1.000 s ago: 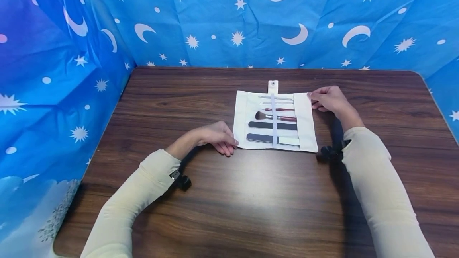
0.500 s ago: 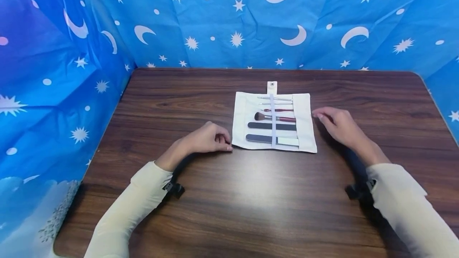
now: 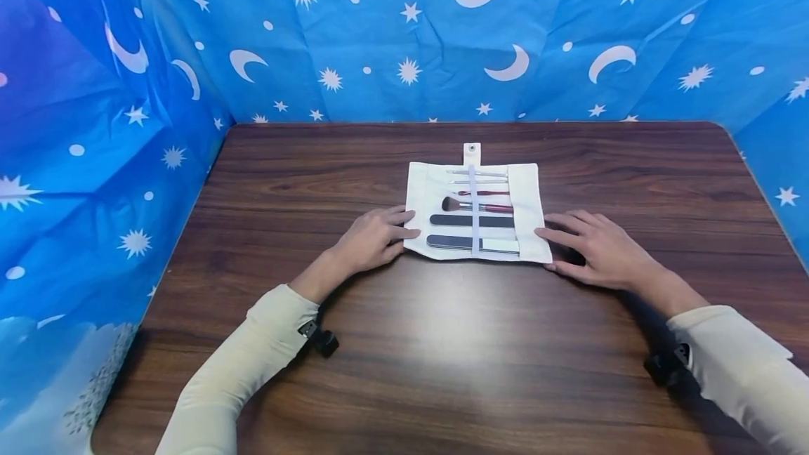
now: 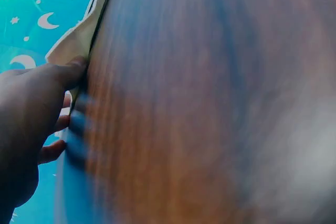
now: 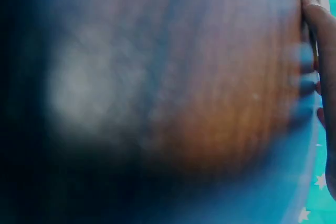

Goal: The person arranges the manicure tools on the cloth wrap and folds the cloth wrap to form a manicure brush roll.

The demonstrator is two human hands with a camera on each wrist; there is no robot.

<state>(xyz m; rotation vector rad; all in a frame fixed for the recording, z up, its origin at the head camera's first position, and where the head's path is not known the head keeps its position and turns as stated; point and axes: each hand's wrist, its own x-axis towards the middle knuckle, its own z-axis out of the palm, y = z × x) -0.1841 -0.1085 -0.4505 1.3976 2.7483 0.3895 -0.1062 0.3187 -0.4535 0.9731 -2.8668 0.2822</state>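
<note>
A white fabric tool roll (image 3: pixel 417 192) lies unfolded on the table, its snap strap (image 3: pixel 471 153) pointing to the far side. Under its pale elastic band sit two dark nail files (image 3: pixel 451 241), a brush (image 3: pixel 450 203) with a red handle, and several thin tools, one of them red. My left hand (image 3: pixel 371 239) rests its extended fingers on the roll's left edge; in the left wrist view its thumb (image 4: pixel 76 65) touches the cloth. At the right edge my right hand (image 3: pixel 597 248) lies with spread fingers, index tip on the fabric and thumb at the near corner.
The dark wood-grain table (image 3: pixel 442 371) extends around the roll. Behind it and on the left hangs a blue cloth (image 3: pixel 354 27) with moons and stars. A small black camera is strapped at each wrist.
The right hand lets go of the far right corner, draws back, then settles lower on the right edge. The left hand moves from the near left corner up onto the left edge, fingers extended.
</note>
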